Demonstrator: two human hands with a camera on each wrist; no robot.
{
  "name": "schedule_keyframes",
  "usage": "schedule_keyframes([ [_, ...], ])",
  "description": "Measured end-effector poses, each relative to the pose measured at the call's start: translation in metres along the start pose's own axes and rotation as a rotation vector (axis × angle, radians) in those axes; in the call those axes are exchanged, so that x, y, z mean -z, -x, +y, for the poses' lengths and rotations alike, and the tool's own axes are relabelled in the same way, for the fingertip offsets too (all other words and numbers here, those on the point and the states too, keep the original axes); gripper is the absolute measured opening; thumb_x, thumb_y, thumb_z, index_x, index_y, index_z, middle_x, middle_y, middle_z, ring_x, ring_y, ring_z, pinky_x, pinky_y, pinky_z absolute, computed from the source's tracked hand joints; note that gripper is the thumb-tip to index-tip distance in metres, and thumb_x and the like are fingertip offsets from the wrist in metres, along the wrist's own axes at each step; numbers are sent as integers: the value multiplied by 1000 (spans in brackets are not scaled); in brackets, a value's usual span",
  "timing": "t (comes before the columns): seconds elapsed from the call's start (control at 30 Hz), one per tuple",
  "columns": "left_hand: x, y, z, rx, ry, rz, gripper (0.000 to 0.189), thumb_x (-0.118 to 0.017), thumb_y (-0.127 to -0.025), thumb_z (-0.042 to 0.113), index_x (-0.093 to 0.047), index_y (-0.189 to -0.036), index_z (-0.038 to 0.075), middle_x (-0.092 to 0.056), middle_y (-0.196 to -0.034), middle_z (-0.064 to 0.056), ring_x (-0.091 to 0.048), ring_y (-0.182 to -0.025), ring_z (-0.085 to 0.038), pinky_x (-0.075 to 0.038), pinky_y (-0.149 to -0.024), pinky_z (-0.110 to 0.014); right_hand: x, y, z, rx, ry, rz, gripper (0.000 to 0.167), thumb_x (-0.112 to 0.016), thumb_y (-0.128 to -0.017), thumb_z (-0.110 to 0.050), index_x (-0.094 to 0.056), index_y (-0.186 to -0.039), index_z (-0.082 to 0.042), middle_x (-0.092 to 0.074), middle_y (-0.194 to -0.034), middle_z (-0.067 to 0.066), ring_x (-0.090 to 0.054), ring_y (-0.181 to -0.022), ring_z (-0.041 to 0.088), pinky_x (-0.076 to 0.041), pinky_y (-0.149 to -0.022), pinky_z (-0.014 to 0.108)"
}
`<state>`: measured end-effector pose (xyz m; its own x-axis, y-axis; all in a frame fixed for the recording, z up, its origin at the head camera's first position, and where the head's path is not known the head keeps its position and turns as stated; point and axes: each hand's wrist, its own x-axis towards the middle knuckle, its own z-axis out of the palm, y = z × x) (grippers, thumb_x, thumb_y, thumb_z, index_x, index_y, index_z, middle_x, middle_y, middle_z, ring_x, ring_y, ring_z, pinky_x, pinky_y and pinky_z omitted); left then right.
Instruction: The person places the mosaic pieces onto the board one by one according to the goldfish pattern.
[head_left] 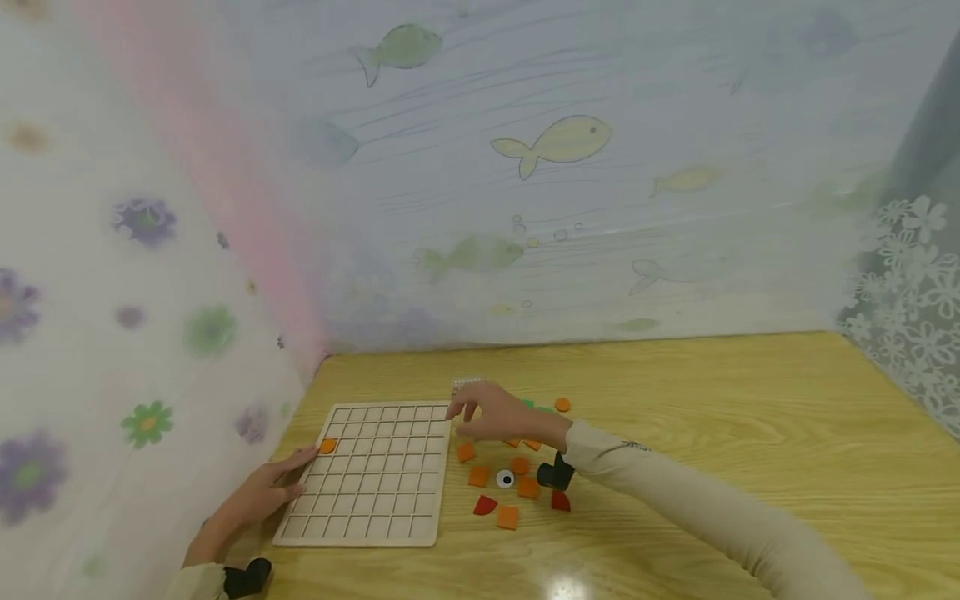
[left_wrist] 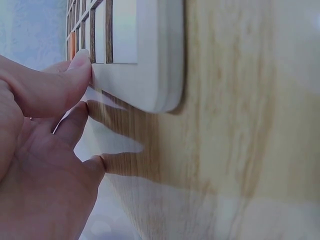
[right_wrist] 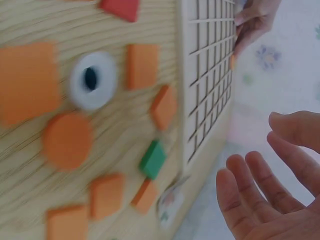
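Note:
A pale wooden grid board (head_left: pixel 372 492) lies flat on the table, with one orange disc (head_left: pixel 327 446) in a cell near its left edge. My left hand (head_left: pixel 262 493) is at that edge; in the left wrist view its thumb (left_wrist: pixel 80 67) touches the rim while the other fingertips reach the table beside it. Over the board's upper right edge hovers my right hand (head_left: pixel 491 411), its fingers loosely bent and apart. The right wrist view has nothing between these fingers (right_wrist: pixel 262 185). Orange squares (head_left: pixel 478 476), a red quarter-circle (head_left: pixel 485 505) and a white eye piece (head_left: pixel 506 479) lie right of the board.
A green piece (right_wrist: pixel 152 159) lies among the orange ones, partly behind my right hand in the head view. Another orange disc (head_left: pixel 562 404) sits farther back. A small printed card (head_left: pixel 467 382) is behind the board. Patterned fabric walls (head_left: pixel 480 208) border the table (head_left: pixel 712 417).

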<state>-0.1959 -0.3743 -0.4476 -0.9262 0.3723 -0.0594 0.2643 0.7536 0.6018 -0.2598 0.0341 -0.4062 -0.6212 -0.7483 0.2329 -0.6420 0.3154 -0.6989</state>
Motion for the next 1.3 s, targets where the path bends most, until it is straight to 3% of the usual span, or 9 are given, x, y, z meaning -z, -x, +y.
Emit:
schedule_keyframes([
  [0.1, -2, 0, -3, -1, 2, 4, 58, -62, -88, 8, -40, -140, -6, -32, -145, -27, -25, -130, -50, -28, -98, -63, 8, 13, 7, -13, 6, -1, 19, -64, -89, -12, -69, -106, -7, -59, -119, 11, -62, -91, 21, -51, -77, 30],
  [0.23, -7, 0, -5, 6, 3, 18, 58, -63, -88, 10, -42, -140, -5, -34, -144, -25, -27, -130, -48, -29, -99, -61, 17, 27, 20, -32, 44, 6, 18, -65, -88, -12, -69, -105, -8, -60, -115, 9, -61, -91, 25, -50, -71, 27],
  [0.43, -9, 1, -5, 10, 13, 24, 59, -64, -87, 10, -41, -140, -5, -34, -144, -25, -27, -130, -49, -29, -99, -62, 34, 43, 30, -72, 59, 15, 21, -63, -88, -10, -67, -108, -4, -61, -110, 8, -59, -95, 30, -50, -73, 34],
  [0.67, -4, 0, -2, -13, -3, 5, 59, -64, -87, 8, -40, -139, -8, -34, -143, -28, -28, -129, -51, -29, -97, -63, 48, 59, 40, -133, 72, 53, 24, -67, -86, -11, -67, -109, -4, -60, -112, 11, -59, -96, 35, -51, -68, 28],
  [0.9, 0, -2, -1, 2, 15, 12, 58, -63, -87, 6, -41, -139, -7, -33, -144, -27, -27, -130, -50, -26, -99, -64, 57, 76, 49, -170, 108, 83, 27, -67, -84, -5, -65, -110, 2, -61, -110, 14, -57, -96, 37, -52, -72, 34],
  [1.3, 0, -1, -2, 2, -3, 17, 59, -63, -87, 8, -41, -139, -6, -32, -144, -28, -27, -129, -50, -28, -98, -64, 66, 92, 71, -157, 103, 110, 27, -65, -81, 3, -65, -108, 6, -61, -106, 18, -58, -91, 39, -52, -70, 38],
])
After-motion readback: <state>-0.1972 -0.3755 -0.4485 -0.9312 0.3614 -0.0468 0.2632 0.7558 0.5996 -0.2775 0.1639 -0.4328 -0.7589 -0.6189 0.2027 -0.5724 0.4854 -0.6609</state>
